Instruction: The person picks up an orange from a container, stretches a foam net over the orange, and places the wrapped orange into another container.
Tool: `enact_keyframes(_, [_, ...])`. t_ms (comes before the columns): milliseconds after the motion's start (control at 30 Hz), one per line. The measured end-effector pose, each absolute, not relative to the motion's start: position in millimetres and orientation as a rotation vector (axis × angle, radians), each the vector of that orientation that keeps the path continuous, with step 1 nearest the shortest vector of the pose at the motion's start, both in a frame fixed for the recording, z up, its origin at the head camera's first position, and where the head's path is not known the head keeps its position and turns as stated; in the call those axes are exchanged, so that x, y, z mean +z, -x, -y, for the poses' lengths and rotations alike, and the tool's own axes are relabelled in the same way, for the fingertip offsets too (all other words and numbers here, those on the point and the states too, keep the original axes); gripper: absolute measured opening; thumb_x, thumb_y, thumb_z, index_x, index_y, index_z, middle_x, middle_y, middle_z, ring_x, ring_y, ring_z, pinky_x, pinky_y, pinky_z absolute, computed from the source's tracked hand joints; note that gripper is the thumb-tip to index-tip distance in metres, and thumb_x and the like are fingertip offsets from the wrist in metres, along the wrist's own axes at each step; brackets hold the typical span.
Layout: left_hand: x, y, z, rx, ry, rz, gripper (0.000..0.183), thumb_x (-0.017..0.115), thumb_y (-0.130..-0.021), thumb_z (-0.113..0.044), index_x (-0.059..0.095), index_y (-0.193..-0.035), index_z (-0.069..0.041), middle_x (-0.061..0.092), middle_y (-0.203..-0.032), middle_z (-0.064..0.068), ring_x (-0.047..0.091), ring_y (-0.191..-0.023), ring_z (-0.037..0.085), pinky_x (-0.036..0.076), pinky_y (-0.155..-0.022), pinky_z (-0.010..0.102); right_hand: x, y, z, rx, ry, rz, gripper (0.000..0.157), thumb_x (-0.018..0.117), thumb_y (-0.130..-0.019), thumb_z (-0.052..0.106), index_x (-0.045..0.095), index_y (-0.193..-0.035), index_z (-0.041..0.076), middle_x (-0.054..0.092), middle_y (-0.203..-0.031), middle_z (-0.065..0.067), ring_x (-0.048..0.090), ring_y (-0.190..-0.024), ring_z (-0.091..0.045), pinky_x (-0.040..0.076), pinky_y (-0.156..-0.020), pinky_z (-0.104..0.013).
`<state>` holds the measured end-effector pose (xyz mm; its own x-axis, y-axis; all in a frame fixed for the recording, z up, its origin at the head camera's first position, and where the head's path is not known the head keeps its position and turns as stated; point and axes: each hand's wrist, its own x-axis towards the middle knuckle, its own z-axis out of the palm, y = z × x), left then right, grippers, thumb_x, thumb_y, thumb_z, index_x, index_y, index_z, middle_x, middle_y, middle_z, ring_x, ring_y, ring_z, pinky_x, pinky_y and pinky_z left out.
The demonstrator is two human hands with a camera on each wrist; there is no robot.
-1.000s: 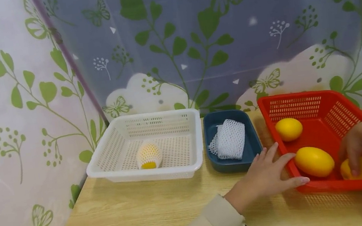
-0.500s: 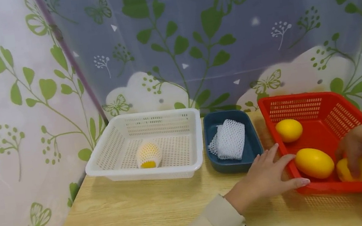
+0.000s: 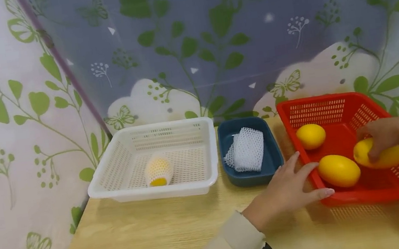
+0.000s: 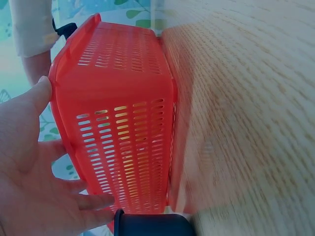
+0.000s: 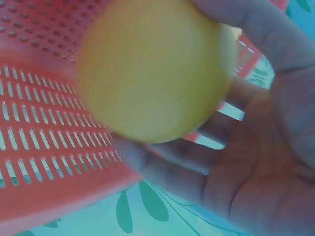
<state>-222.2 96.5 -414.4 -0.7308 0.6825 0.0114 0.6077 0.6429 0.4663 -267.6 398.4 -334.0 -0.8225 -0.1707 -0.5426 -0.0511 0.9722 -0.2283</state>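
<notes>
In the head view, my right hand (image 3: 385,136) grips a yellow oval fruit (image 3: 362,154) over the right part of the red basket (image 3: 370,194). The right wrist view shows that fruit (image 5: 157,73) large, with thumb and fingers curved around it. Two more smooth yellow fruits lie in the basket, one near the front (image 3: 339,170) and one at the back left (image 3: 311,136). My left hand (image 3: 283,191) rests with spread fingers on the basket's left front corner. In the left wrist view its thumb touches the rim and its fingers lie along the perforated side.
Left of the red basket stands a dark blue tray (image 3: 278,168) with white foam net sleeves (image 3: 250,149) in it. A white basket (image 3: 155,192) further left holds one yellow fruit in a foam net (image 3: 158,170). A patterned curtain (image 3: 182,58) hangs behind the wooden table (image 3: 131,240).
My right hand has lifted the yellow fruit away from the red basket's front wall, up and toward the back. The head view has shifted slightly. My left hand stays on the basket.
</notes>
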Motion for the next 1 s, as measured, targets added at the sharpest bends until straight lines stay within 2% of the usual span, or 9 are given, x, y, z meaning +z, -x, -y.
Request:
enact_keyframes(133, [-412, 225, -94, 0.701, -1.068, -2.692, 0.072, 0.048, -0.086, -0.072, 0.032, -0.149, -0.040, 0.006, -0.162, -0.005, 0.021, -0.145, 0.022, 0.027, -0.115, 0.041, -326, 271, -397, -0.227, 0.319, -2.797, 0.069, 0.084, -0.069, 0.036, 0.055, -0.119, -0.003, 0.059, -0.101, -0.015, 0.052, -0.083, -0.028, 0.051, -0.065, -0.040])
enact_keyframes(200, [-410, 225, -94, 0.692, -1.079, -2.685, 0.072, 0.046, -0.087, -0.072, 0.031, -0.149, -0.040, 0.005, -0.162, -0.004, 0.017, -0.146, 0.022, 0.028, -0.115, 0.040, -323, 270, -395, -0.217, 0.369, -2.908, 0.063, 0.085, -0.069, 0.033, 0.057, -0.115, 0.000, 0.060, -0.097, -0.010, 0.052, -0.080, -0.025, 0.047, -0.065, -0.037])
enact_keyframes(400, [-408, 224, -94, 0.665, -1.095, -2.660, 0.072, 0.045, -0.089, -0.070, 0.025, -0.151, -0.042, 0.004, -0.162, -0.002, 0.013, -0.147, 0.022, 0.025, -0.116, 0.041, -316, 257, -382, -0.325, 0.373, -3.026, 0.064, 0.083, -0.074, 0.035, 0.052, -0.119, 0.002, 0.059, -0.095, -0.007, 0.051, -0.075, -0.020, 0.043, -0.061, -0.033])
enact_keyframes(600, [-410, 227, -90, 0.841, -1.148, -2.662, 0.074, 0.048, -0.091, -0.065, 0.011, -0.152, -0.046, 0.008, -0.162, 0.001, 0.024, -0.144, 0.025, 0.034, -0.111, 0.045, -308, 240, -357, -0.490, 0.364, -3.109, 0.073, 0.083, -0.075, 0.039, 0.048, -0.128, 0.003, 0.061, -0.109, -0.018, 0.053, -0.075, -0.021, 0.047, -0.060, -0.032])
enact_keyframes(700, [-406, 232, -84, 1.027, -1.165, -2.657, 0.075, 0.049, -0.093, -0.061, 0.009, -0.153, -0.041, 0.012, -0.161, 0.000, 0.031, -0.141, 0.024, 0.040, -0.107, 0.044, -305, 233, -343, -0.598, 0.376, -3.136, 0.072, 0.083, -0.075, 0.038, 0.047, -0.130, 0.006, 0.059, -0.114, -0.020, 0.055, -0.078, -0.025, 0.047, -0.061, -0.033])
enact_keyframes(800, [-398, 237, -77, 1.273, -1.156, -2.584, 0.073, 0.051, -0.095, -0.055, 0.012, -0.154, -0.036, 0.017, -0.159, -0.002, 0.033, -0.139, 0.020, 0.039, -0.107, 0.044, -304, 225, -330, -0.746, 0.384, -3.126, 0.070, 0.082, -0.077, 0.035, 0.047, -0.131, 0.007, 0.056, -0.118, -0.017, 0.055, -0.089, -0.031, 0.048, -0.064, -0.033])
enact_keyframes(900, [-390, 242, -69, 1.537, -1.125, -2.415, 0.068, 0.054, -0.097, -0.046, 0.016, -0.153, -0.036, 0.021, -0.157, -0.004, 0.035, -0.138, 0.016, 0.040, -0.107, 0.040, -305, 218, -319, -0.904, 0.436, -3.084, 0.068, 0.080, -0.080, 0.031, 0.046, -0.133, 0.007, 0.053, -0.122, -0.015, 0.054, -0.099, -0.034, 0.050, -0.067, -0.027])
enact_keyframes(1000, [-383, 244, -62, 1.755, -1.064, -2.209, 0.063, 0.055, -0.098, -0.040, 0.021, -0.151, -0.038, 0.023, -0.155, -0.004, 0.041, -0.134, 0.014, 0.044, -0.101, 0.029, -308, 211, -304, -1.073, 0.494, -3.034, 0.064, 0.078, -0.083, 0.024, 0.044, -0.135, 0.008, 0.053, -0.124, -0.010, 0.054, -0.101, -0.026, 0.051, -0.071, -0.020])
